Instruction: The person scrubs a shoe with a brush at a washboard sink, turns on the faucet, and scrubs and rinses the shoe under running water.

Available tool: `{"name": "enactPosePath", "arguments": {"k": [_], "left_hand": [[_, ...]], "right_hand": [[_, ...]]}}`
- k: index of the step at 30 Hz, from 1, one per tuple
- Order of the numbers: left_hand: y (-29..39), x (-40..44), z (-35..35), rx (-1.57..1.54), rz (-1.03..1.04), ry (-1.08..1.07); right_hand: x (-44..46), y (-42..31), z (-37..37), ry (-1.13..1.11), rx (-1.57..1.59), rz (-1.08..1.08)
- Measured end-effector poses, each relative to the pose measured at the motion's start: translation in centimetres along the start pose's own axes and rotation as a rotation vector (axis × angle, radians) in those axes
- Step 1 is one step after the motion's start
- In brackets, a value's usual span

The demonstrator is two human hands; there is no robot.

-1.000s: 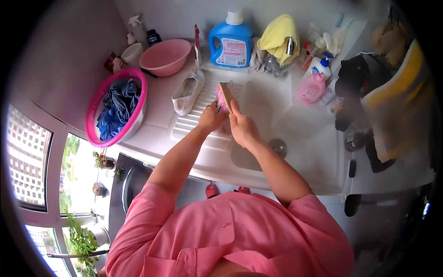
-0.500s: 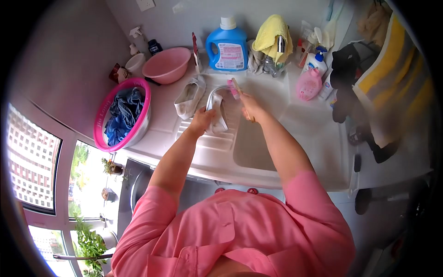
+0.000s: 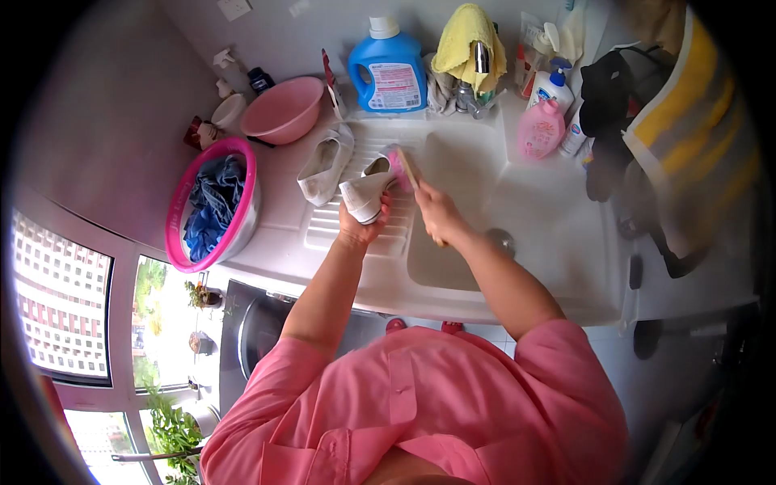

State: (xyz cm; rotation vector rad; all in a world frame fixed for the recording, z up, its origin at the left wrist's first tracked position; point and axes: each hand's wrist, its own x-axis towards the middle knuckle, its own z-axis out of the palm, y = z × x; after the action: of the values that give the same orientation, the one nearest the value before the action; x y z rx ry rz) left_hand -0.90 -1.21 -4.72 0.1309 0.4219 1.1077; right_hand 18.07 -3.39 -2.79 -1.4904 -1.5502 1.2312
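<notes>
My left hand [image 3: 365, 226] grips a white shoe [image 3: 365, 194] from below, with its heel turned toward me. In my right hand [image 3: 440, 214] is a scrubbing brush [image 3: 408, 168] with a pale handle and pink bristles. The bristles are against or very close to the shoe's right side; blur hides exact contact. A second white shoe [image 3: 325, 166] rests to the left on the ribbed drainboard [image 3: 322, 234], touched by neither hand. Beneath my right hand lies the white sink basin [image 3: 449, 271].
A pink-rimmed basket [image 3: 175, 212] of blue clothes stands left, near a pink basin [image 3: 283, 111]. Behind are a blue detergent jug [image 3: 390, 69] and a faucet [image 3: 482, 58] draped with a yellow cloth [image 3: 461, 40]. Bottles, including a pink one [image 3: 540, 129], and a striped towel [image 3: 687, 137] are right.
The held shoe has been turned so its heel faces me, with my left hand now underneath. The brush has come down along its right side. The camera view has shifted slightly.
</notes>
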Motion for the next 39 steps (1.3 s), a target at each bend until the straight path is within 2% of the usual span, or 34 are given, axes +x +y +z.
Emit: {"name": "enactPosePath", "arguments": {"k": [2, 4, 5, 6, 8, 9, 11, 13, 14, 16, 17, 20, 22, 25, 26, 27, 29, 30, 31, 33, 34, 35, 37, 38, 39], "left_hand": [[0.0, 0.3, -0.6, 0.026, -0.001, -0.046], [-0.5, 0.1, -0.2, 0.006, -0.036, -0.116], [-0.7, 0.1, -0.5, 0.006, -0.039, -0.107], [-0.8, 0.1, -0.7, -0.046, -0.091, -0.131], [-0.9, 0.0, -1.0, -0.102, -0.139, -0.149], [-1.0, -0.2, -1.3, -0.09, -0.126, -0.096], [-0.4, 0.5, -1.0, -0.075, -0.113, -0.057], [-0.8, 0.2, -1.3, -0.059, -0.077, -0.065], [-0.9, 0.3, -1.2, -0.07, -0.061, -0.082], [-1.0, 0.3, -1.2, -0.129, -0.055, -0.117], [-0.9, 0.6, -0.9, -0.177, -0.058, -0.161], [-0.5, 1.2, -1.1, -0.137, -0.094, -0.204], [-0.5, 0.9, -0.9, -0.149, -0.115, -0.21], [-1.1, 0.8, 0.1, -0.225, -0.111, -0.097], [-1.0, 1.0, 0.3, -0.229, -0.109, -0.036], [-0.8, 1.2, 0.2, -0.229, -0.107, -0.043], [-0.7, 1.7, -0.2, 0.022, 0.044, -0.072], [-0.4, 1.3, 0.7, -0.078, 0.006, -0.01], [-0.7, 1.2, 0.8, -0.086, 0.006, -0.014], [-1.6, 1.0, 1.2, 0.092, 0.025, -0.006], [-1.5, 1.5, 1.0, 0.103, -0.026, 0.016], [-1.4, 2.9, 0.1, 0.138, -0.077, -0.07], [-1.5, 2.4, 2.1, 0.322, 0.012, 0.119], [-1.6, 2.2, 2.3, 0.415, 0.053, 0.007], [-2.0, 2.2, 2.1, 0.413, 0.056, 0.001]], "right_hand": [[-3.3, -0.4, 0.5, -0.011, 0.032, 0.039], [-2.4, -0.9, 0.5, 0.007, 0.049, 0.045], [0.4, -0.9, 0.6, 0.016, 0.081, 0.049], [4.3, 0.4, 1.4, 0.096, 0.095, -0.04], [9.3, -1.7, 0.4, 0.036, 0.331, 0.235], [10.0, -2.6, -0.2, -0.05, 0.354, 0.256], [9.2, -3.6, 0.9, 0.026, 0.367, 0.194], [6.0, -4.0, 1.5, 0.001, 0.26, 0.128], [5.9, -1.3, 3.5, 0.186, 0.125, -0.143], [-0.4, -5.1, 2.2, 0.05, 0.258, 0.08], [-0.5, -2.3, 3.0, 0.109, 0.071, -0.026], [-3.4, -1.5, 2.7, 0.073, -0.012, -0.065], [-2.2, -1.0, 2.6, 0.142, -0.298, -0.129], [2.3, -3.9, 2.2, 0.078, -0.198, -0.037], [1.0, -6.8, 1.3, -0.002, -0.056, 0.069], [0.8, -6.3, 1.6, 0.0, -0.06, 0.064], [-0.8, -4.3, 2.7, 0.099, -0.162, -0.24], [-4.2, -7.5, 1.4, -0.029, -0.208, -0.017], [-3.9, -6.3, 1.5, -0.028, -0.217, -0.016], [-3.0, -3.3, 1.8, 0.139, -0.208, -0.183], [-3.5, -6.7, 0.6, 0.053, -0.125, 0.088], [-2.3, -6.7, 0.1, 0.059, -0.134, 0.085], [0.4, -5.3, -0.1, 0.119, -0.185, 0.123], [0.8, -4.3, -0.1, 0.141, -0.197, 0.089], [1.2, -3.4, -0.2, 0.164, -0.209, 0.055]]}}
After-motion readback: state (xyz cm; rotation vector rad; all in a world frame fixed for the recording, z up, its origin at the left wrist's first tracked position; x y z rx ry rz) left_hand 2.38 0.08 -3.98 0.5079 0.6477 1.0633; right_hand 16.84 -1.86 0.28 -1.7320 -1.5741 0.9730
